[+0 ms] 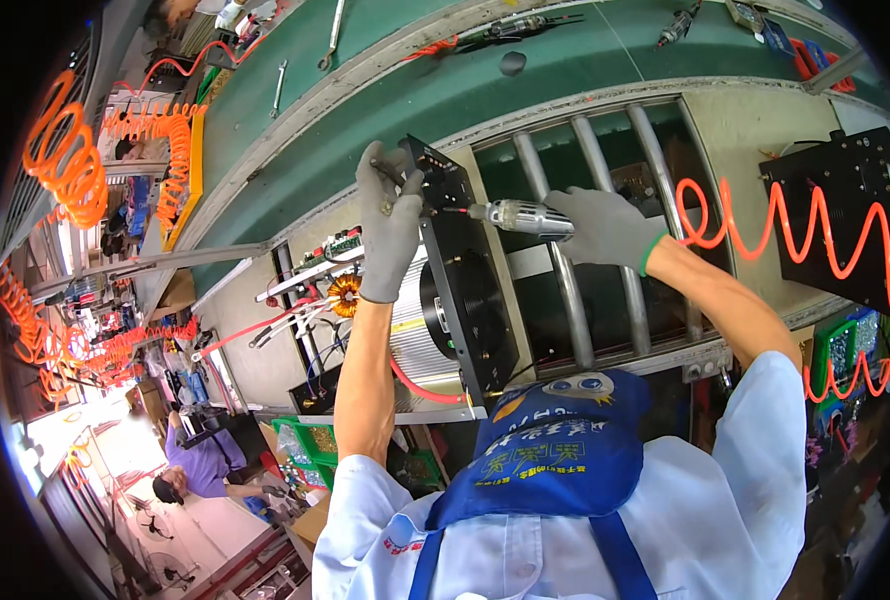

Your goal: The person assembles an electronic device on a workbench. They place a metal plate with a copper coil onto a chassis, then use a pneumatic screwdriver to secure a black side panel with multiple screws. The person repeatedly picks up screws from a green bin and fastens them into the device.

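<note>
Bright light on green worktop [395, 105], blown-out glare lower L, fisheye distort. twd blk edges.

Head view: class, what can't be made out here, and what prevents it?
Head view: rear of the silver cylindrical power screwdriver, covered by the grey-gloved right hand.
Head view: what its thin metal bit meets, too small.
Head view: right side of the silver ribbed metal part, hidden behind the upright black metal panel.
</note>
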The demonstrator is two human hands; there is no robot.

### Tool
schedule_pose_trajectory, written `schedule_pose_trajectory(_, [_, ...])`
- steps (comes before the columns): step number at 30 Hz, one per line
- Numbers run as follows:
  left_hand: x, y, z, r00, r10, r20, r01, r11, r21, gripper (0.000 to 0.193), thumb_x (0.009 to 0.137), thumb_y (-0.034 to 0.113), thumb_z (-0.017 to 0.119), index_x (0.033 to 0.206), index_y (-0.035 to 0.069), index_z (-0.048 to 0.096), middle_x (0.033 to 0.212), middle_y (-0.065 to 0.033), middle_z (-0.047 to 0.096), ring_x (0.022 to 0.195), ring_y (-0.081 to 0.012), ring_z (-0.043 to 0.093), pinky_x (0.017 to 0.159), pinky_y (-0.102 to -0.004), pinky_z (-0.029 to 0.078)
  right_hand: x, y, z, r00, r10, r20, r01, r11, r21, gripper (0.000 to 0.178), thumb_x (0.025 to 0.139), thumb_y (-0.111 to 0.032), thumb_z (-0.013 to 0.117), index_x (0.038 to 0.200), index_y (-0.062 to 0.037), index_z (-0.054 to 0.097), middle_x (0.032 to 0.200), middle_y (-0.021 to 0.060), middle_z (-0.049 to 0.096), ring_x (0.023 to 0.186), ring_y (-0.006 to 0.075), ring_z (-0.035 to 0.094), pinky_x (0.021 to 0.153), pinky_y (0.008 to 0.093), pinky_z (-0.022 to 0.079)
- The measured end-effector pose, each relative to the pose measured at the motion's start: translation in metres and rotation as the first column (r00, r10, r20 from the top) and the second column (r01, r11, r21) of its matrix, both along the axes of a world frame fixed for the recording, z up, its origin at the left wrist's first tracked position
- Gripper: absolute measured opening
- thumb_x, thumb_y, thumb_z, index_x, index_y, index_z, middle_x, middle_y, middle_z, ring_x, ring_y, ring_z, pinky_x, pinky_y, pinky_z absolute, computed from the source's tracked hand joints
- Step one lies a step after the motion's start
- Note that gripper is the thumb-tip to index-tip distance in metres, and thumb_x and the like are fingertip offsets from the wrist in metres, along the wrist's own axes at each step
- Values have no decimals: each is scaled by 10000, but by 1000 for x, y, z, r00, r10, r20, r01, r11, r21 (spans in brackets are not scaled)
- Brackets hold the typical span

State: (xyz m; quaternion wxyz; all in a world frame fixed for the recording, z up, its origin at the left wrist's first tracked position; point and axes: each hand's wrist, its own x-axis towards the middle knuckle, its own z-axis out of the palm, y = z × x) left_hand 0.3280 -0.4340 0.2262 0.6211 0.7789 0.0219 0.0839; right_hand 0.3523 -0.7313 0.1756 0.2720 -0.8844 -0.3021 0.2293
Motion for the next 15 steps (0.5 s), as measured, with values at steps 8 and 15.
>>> schedule_pose_trajectory(8, [7, -4, 1, 976, -205, -67, 212, 971, 110, 901, 766, -147, 422, 1607, 54, 169, 1477, -195, 389, 1426, -290, 429, 1201, -437, 412, 11, 8, 2, 997, 67, 30, -67, 998, -5, 404, 815, -174, 660, 1189, -34, 595, 1061, 200, 663, 975, 405, 686, 857, 500, 558])
schedule_pose_trajectory(15, [16, -17, 3, 977, -160, -140, 178, 976, 123, 794, 760, -133, 419, 1527, 30, 291, 1392, -184, 448, 1332, -292, 507, 1177, -449, 438, 20, 13, 4, 995, 102, 0, -101, 994, -47, 533, 792, -190, 701, 1293, -45, 591, 1087, 184, 648, 1019, 377, 679, 881, 468, 558])
